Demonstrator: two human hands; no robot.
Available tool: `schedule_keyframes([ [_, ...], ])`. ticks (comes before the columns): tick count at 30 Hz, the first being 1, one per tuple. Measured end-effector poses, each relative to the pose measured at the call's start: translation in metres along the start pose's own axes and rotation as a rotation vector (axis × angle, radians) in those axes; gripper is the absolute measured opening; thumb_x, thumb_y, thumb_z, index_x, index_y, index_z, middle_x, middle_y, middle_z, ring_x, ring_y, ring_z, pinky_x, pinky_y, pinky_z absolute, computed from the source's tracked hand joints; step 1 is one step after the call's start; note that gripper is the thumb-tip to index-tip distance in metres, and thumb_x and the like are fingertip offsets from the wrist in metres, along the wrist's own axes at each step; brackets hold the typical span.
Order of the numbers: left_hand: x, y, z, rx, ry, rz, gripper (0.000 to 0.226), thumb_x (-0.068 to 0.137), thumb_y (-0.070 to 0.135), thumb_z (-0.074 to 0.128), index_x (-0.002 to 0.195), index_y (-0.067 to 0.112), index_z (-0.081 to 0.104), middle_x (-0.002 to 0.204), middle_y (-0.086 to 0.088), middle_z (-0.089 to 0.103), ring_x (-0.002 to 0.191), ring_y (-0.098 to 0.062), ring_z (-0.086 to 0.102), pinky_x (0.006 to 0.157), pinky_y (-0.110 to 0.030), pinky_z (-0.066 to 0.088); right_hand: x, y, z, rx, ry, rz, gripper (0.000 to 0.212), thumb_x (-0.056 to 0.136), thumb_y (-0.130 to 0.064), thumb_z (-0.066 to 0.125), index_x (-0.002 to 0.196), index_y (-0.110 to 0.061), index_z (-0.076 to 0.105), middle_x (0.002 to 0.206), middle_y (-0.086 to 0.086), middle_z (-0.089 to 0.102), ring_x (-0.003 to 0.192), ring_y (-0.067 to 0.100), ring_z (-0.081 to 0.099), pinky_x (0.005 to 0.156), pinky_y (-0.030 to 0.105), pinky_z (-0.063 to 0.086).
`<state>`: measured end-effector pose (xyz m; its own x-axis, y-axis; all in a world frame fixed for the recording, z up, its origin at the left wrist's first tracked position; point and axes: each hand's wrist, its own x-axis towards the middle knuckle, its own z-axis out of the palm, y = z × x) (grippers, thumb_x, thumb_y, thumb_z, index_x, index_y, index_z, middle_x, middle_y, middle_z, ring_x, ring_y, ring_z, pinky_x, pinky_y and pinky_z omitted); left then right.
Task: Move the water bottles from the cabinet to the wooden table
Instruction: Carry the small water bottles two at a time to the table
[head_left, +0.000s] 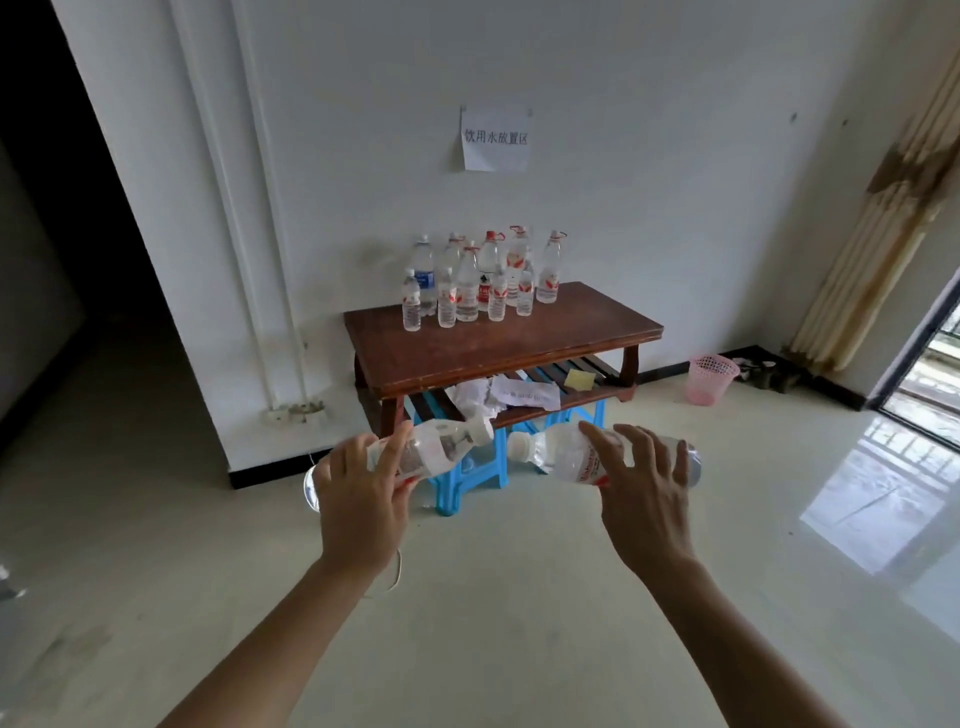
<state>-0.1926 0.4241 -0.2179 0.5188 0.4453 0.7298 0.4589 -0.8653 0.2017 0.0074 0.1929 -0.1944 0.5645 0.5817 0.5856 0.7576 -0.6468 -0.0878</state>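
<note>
Two clear plastic water bottles with white caps are carried sideways in the head view, one in each hand, caps pointing toward each other and nearly meeting. The left hand (363, 499) has its fingers (392, 452) curled around the left clear bottle (431, 447), whose base sticks out past the wrist. The right hand (644, 493) wraps its fingers (602, 449) over the right clear bottle with a red-printed label (566, 457), thumb and forefinger pressed on the label, the other fingers more loosely spread across the body.

Ahead, against the white wall, stands a low reddish-brown wooden table; its tabletop (519, 343) carries a cluster of upright clear bottles (483, 280) at the back left edge, most with red-and-white labels, one with a blue label. The front and right of the tabletop are bare. The slatted lower shelf (582, 376) holds crumpled white papers (498, 395) and a yellow square. Blue plastic stools (467, 475) sit under the table. A pink plastic mesh basket (711, 379) stands on the pale floor to the right. A white paper sign with printed characters (496, 137) hangs on the wall above.
</note>
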Motion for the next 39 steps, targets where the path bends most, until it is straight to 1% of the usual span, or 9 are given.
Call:
schedule_keyframes([
  [7,0.13,-0.029,0.119,-0.149,-0.045,-0.023,0.067,0.081,0.026,0.081,0.14,0.018,0.051,0.115,-0.014,0.058,0.103,-0.033,0.057,0.077,-0.046,0.054,0.133,0.026,0.083,0.015,0.063,0.095,0.094,0.061,-0.001,0.092,0.141,-0.027,0.05,0.126,0.015,0.054,0.113,0.036,0.043,0.1,0.063,0.043],
  [10,0.164,-0.035,0.172,-0.241,-0.053,-0.009,0.066,0.083,0.025,0.079,0.141,0.016,0.049,0.116,-0.011,0.058,0.103,-0.029,0.056,0.076,-0.039,0.054,0.174,0.04,0.12,0.032,0.021,0.146,0.093,0.061,-0.001,0.093,0.141,-0.026,0.051,0.126,0.017,0.056,0.113,0.038,0.048,0.099,0.063,0.043],
  [16,0.238,-0.043,0.296,-0.344,-0.127,-0.121,0.064,0.083,0.022,0.08,0.139,0.013,0.05,0.121,-0.008,0.059,0.106,-0.026,0.058,0.08,-0.04,0.054,0.267,0.087,0.223,0.175,-0.104,0.23,0.082,0.076,-0.011,0.088,0.148,-0.024,0.05,0.135,0.018,0.056,0.117,0.043,0.055,0.099,0.062,0.046],
  [21,0.331,-0.054,0.391,-0.31,-0.171,-0.265,0.069,0.074,0.03,0.087,0.134,0.013,0.057,0.117,-0.005,0.064,0.104,-0.024,0.064,0.078,-0.033,0.052,0.381,0.134,0.314,0.304,-0.193,0.265,0.074,0.088,-0.02,0.078,0.152,-0.024,0.042,0.143,0.012,0.052,0.126,0.036,0.052,0.105,0.053,0.043],
  [25,0.388,-0.07,0.441,-0.258,-0.123,-0.327,0.07,0.073,0.038,0.088,0.131,0.014,0.057,0.119,0.0,0.067,0.103,-0.02,0.066,0.075,-0.031,0.054,0.474,0.151,0.372,0.407,-0.234,0.244,0.076,0.087,-0.022,0.08,0.152,-0.027,0.039,0.141,0.011,0.053,0.124,0.035,0.054,0.102,0.056,0.048],
  [27,0.402,-0.079,0.459,-0.232,-0.122,-0.381,0.071,0.073,0.04,0.087,0.131,0.013,0.057,0.121,0.0,0.067,0.107,-0.021,0.066,0.077,-0.036,0.056,0.504,0.152,0.397,0.434,-0.247,0.239,0.078,0.086,-0.024,0.081,0.15,-0.029,0.037,0.14,0.011,0.053,0.122,0.034,0.056,0.096,0.056,0.052],
  [31,0.423,-0.101,0.503,-0.229,-0.134,-0.468,0.071,0.072,0.039,0.088,0.13,0.012,0.057,0.12,0.0,0.068,0.106,-0.021,0.067,0.077,-0.034,0.054,0.551,0.148,0.452,0.497,-0.281,0.206,0.08,0.085,-0.034,0.081,0.147,-0.032,0.031,0.138,0.007,0.055,0.116,0.028,0.061,0.083,0.048,0.057],
  [36,0.443,-0.143,0.575,-0.288,-0.16,-0.571,0.064,0.071,0.047,0.085,0.121,0.022,0.054,0.108,0.011,0.066,0.092,-0.007,0.062,0.069,-0.024,0.044,0.592,0.135,0.531,0.53,-0.377,0.262,0.077,0.085,-0.04,0.08,0.144,-0.037,0.03,0.139,-0.003,0.058,0.118,0.024,0.063,0.09,0.047,0.056],
  [39,0.456,-0.173,0.623,-0.334,-0.196,-0.629,0.063,0.071,0.044,0.086,0.119,0.02,0.053,0.105,0.014,0.062,0.091,-0.01,0.063,0.069,-0.023,0.042,0.616,0.126,0.574,0.549,-0.438,0.304,0.076,0.085,-0.043,0.079,0.143,-0.034,0.031,0.139,-0.004,0.059,0.117,0.025,0.064,0.093,0.048,0.054],
])
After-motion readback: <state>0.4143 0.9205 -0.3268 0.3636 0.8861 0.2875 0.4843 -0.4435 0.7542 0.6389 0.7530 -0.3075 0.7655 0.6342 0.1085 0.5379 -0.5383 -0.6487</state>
